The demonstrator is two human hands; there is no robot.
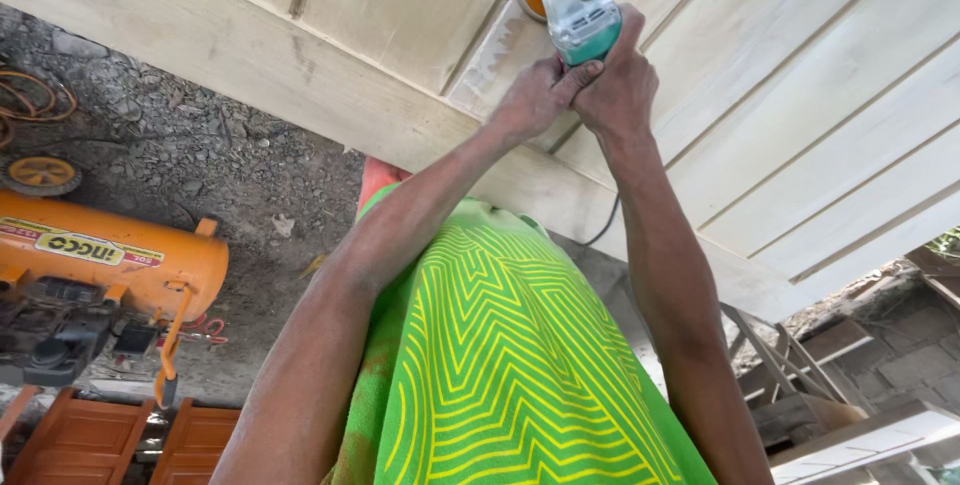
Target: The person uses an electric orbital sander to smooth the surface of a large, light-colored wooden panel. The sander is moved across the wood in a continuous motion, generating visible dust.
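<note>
Gripping the sander [577, 0] at twelve o'clock, left hand [540, 95] and right hand [622, 80] clamp its body against the pale door panel [800, 75] (cord trailing at five o'clock); tilting could gouge the wood.

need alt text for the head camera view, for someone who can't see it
Both hands, left hand and right hand, grip a white and green power sander with an orange disc, pressed on a pale wooden door lying flat. The person wears a green shirt with yellow zigzags; an orange air compressor sits on the gravel ground at left.
</note>
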